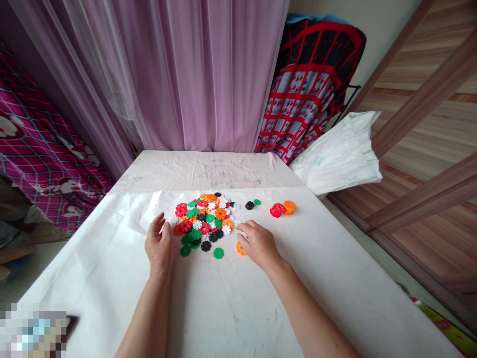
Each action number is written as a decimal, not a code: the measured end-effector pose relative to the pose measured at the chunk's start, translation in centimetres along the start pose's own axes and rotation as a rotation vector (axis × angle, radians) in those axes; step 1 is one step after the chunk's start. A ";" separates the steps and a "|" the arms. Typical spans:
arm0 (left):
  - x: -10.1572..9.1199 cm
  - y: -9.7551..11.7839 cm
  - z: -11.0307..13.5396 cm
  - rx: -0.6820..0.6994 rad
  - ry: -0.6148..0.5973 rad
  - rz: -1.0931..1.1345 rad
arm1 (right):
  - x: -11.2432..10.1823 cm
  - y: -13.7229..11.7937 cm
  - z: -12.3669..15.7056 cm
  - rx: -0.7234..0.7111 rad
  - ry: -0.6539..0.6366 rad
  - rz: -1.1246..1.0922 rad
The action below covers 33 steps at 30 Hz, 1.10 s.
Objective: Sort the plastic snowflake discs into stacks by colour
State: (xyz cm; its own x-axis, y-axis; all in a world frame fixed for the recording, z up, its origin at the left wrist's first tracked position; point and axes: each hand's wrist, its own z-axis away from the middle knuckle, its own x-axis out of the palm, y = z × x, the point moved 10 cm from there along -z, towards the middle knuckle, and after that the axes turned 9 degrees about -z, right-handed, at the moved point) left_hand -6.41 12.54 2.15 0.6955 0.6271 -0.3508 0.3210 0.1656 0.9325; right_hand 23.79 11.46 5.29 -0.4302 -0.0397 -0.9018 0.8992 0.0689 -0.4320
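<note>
Heap of flat, notched, plastic-looking discs [209, 218] in red, orange, green, black and white, mid-table on a white sheet [216, 303]; lower pieces buried, count impossible. Left hand [159, 246]: beside the heap's left edge, fingers loosely parted, grasping nothing visible. Right hand [258, 243]: fingers bent at the heap's right edge, partly covering an orange notched disc [240, 250]; whether it grips anything cannot be told. Farther right, red notched discs [277, 210], overlapped. Lower left corner: pixelated object [33, 330], cut off, unidentifiable.
</note>
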 end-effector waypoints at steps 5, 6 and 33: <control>0.0 0.1 0.1 -0.008 -0.007 0.006 | 1.2 -2.6 -1.6 -0.109 -0.002 0.049; 0.0 0.1 0.1 -0.006 -0.006 0.007 | 1.5 -2.9 -1.6 -0.125 -0.015 0.051; 0.6 -0.1 0.2 0.017 -0.029 0.046 | 0.9 -1.6 -3.5 -0.113 -0.011 0.034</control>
State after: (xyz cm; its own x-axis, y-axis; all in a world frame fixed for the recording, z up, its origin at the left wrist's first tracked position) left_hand -5.96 12.76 1.85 0.7279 0.6115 -0.3102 0.2989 0.1241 0.9462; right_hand 21.65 14.76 5.19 -0.3983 -0.0464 -0.9161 0.8982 0.1827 -0.3998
